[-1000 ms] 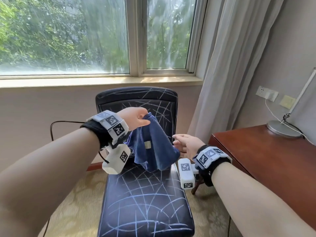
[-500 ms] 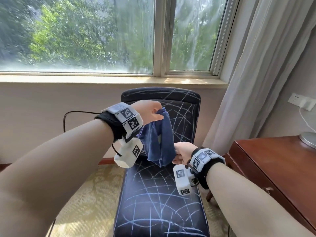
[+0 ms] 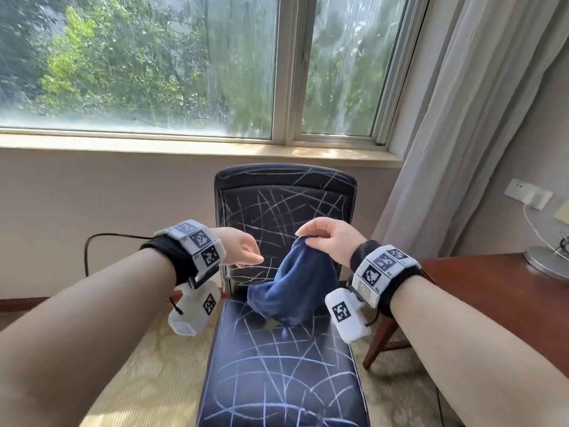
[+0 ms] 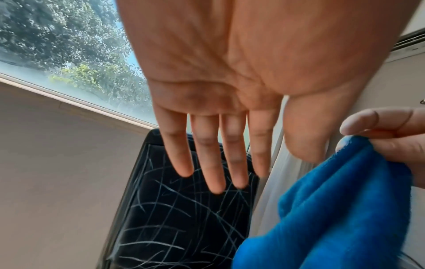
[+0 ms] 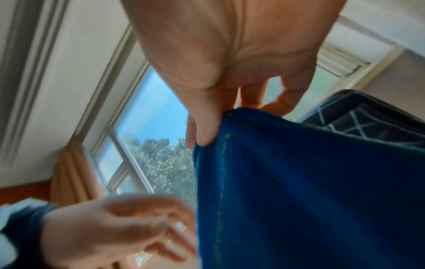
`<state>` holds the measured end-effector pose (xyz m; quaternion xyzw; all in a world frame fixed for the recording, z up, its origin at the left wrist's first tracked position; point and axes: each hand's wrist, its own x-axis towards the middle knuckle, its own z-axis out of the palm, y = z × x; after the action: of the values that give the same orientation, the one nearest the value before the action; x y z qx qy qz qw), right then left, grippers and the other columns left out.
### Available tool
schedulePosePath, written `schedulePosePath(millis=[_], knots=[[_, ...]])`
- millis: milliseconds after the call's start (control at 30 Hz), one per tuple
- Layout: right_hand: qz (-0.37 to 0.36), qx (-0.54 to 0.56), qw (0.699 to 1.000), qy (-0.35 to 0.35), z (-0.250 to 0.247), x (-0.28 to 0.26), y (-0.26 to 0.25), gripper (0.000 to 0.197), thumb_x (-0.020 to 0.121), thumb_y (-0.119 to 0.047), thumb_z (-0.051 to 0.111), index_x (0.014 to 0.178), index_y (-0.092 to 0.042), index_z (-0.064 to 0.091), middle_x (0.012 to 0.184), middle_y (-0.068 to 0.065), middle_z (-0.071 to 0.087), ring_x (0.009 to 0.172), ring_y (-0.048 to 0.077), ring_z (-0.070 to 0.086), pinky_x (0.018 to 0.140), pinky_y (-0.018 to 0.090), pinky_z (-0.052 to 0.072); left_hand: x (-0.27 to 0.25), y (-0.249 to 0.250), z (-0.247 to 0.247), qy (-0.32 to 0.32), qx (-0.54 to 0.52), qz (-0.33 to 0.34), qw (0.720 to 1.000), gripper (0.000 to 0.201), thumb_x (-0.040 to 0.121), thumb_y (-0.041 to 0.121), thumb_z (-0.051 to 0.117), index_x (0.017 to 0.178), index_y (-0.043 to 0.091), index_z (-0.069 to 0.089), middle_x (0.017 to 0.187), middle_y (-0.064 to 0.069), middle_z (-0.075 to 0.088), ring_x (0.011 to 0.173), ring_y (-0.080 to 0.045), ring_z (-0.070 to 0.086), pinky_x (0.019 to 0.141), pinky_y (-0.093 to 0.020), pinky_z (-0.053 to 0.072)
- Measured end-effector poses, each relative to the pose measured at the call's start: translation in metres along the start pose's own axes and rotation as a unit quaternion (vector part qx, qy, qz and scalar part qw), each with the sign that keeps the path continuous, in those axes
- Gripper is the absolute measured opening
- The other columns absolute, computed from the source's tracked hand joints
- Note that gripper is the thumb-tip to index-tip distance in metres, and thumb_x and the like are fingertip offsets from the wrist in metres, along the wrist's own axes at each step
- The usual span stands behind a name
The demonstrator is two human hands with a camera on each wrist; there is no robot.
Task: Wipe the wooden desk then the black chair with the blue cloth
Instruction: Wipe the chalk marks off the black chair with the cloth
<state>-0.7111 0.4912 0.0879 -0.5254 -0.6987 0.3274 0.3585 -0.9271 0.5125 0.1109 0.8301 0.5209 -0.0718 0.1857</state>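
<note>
The blue cloth (image 3: pixel 292 285) hangs over the seat of the black chair (image 3: pixel 283 374), whose surface is covered in white scribbled lines. My right hand (image 3: pixel 326 238) pinches the cloth's top edge (image 5: pixel 253 116) between thumb and fingers, in front of the backrest. My left hand (image 3: pixel 243 251) hovers to the left of the cloth with straight fingers (image 4: pixel 214 163) and holds nothing. The wooden desk (image 3: pixel 492 303) stands to the right of the chair.
A lamp base (image 3: pixel 548 261) with its white cable sits at the desk's far end, under a wall socket (image 3: pixel 528 194). A grey curtain (image 3: pixel 462 134) hangs behind the desk. A black cable (image 3: pixel 101 241) runs along the wall left of the chair. Patterned carpet covers the floor.
The cloth has passed from my left hand to my right, which has risen with it. My left hand has let go and opened. The view has swung left, centring the chair.
</note>
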Motion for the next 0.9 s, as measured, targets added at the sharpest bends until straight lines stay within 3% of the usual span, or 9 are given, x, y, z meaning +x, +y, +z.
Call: schedulePosePath(millis=[133,233,333,433,533,667,733,800,900], knots=[[-0.018,-0.062,0.996,-0.063,-0.002,-0.001,-0.020,0.024,0.089,0.005,0.053,0.091,-0.017,0.064,0.093,-0.006,0.066,0.084,-0.005,0.060,0.083,0.006,0.044,0.011,0.015,0.000,0.056,-0.088,0.050,0.993,0.041,0.093,0.041,0.052,0.131,0.025,0.047,0.129,0.012,0.054,0.116,-0.007,0.053,0.099,-0.021,0.037],[-0.023,-0.075,0.994,-0.070,-0.011,-0.006,-0.027,0.026,0.089,0.002,0.055,0.087,-0.021,0.066,0.091,-0.006,0.068,0.083,-0.001,0.062,0.081,0.008,0.045,0.018,0.031,0.003,0.044,-0.100,0.090,0.990,0.037,0.093,0.041,0.052,0.127,0.026,0.052,0.121,0.013,0.057,0.114,-0.007,0.054,0.098,-0.022,0.039],[-0.018,-0.093,0.993,-0.066,-0.020,-0.013,-0.025,0.018,0.089,0.000,0.057,0.090,-0.014,0.068,0.087,-0.008,0.067,0.077,-0.006,0.060,0.076,0.004,0.042,0.025,0.045,0.008,0.046,-0.064,0.111,0.991,0.033,0.096,0.038,0.048,0.123,0.022,0.056,0.119,0.007,0.060,0.111,-0.012,0.055,0.098,-0.028,0.041],[-0.015,-0.122,0.992,-0.041,-0.025,-0.018,-0.021,0.017,0.089,0.000,0.056,0.095,-0.011,0.067,0.089,-0.008,0.066,0.075,-0.012,0.058,0.074,0.002,0.040,0.028,0.053,0.008,0.043,-0.056,0.107,0.992,0.030,0.098,0.033,0.045,0.121,0.020,0.057,0.118,0.003,0.061,0.109,-0.013,0.055,0.093,-0.025,0.040],[0.015,-0.169,0.985,-0.024,-0.029,-0.020,-0.020,0.015,0.091,-0.009,0.057,0.103,-0.013,0.064,0.094,-0.006,0.065,0.077,-0.007,0.056,0.071,0.004,0.039,0.030,0.054,0.004,0.074,-0.055,0.090,0.992,0.027,0.098,0.027,0.044,0.121,0.019,0.057,0.116,0.000,0.061,0.108,-0.016,0.055,0.090,-0.025,0.039],[0.102,-0.342,0.928,-0.110,-0.030,-0.024,-0.021,0.034,0.088,-0.035,0.061,0.116,-0.016,0.058,0.110,0.001,0.063,0.096,0.016,0.057,0.081,0.023,0.042,0.032,0.052,-0.004,0.107,-0.020,0.095,0.990,0.027,0.100,0.022,0.038,0.121,0.016,0.055,0.117,-0.004,0.059,0.107,-0.020,0.053,0.088,-0.026,0.038],[0.129,-0.394,0.898,-0.145,-0.028,-0.024,-0.014,0.036,0.088,-0.034,0.061,0.116,-0.012,0.058,0.112,0.005,0.062,0.103,0.022,0.057,0.080,0.024,0.039,0.032,0.052,-0.009,0.112,0.009,0.100,0.989,0.027,0.101,0.021,0.036,0.120,0.014,0.053,0.116,-0.005,0.059,0.106,-0.021,0.052,0.083,-0.024,0.034],[0.146,-0.384,0.903,-0.127,-0.028,-0.024,-0.004,0.023,0.089,-0.030,0.059,0.106,-0.014,0.059,0.105,0.006,0.061,0.097,0.022,0.056,0.075,0.023,0.037,0.031,0.051,-0.013,0.114,0.024,0.090,0.989,0.028,0.101,0.020,0.033,0.121,0.011,0.052,0.116,-0.006,0.057,0.106,-0.021,0.051,0.079,-0.022,0.031],[0.142,-0.293,0.944,-0.060,-0.029,-0.023,0.008,0.012,0.091,-0.027,0.056,0.083,-0.019,0.052,0.082,-0.001,0.055,0.079,0.016,0.050,0.063,0.023,0.035,0.028,0.045,-0.014,0.104,0.017,0.070,0.992,0.029,0.102,0.022,0.031,0.122,0.012,0.050,0.119,-0.005,0.056,0.106,-0.019,0.050,0.079,-0.022,0.031]])
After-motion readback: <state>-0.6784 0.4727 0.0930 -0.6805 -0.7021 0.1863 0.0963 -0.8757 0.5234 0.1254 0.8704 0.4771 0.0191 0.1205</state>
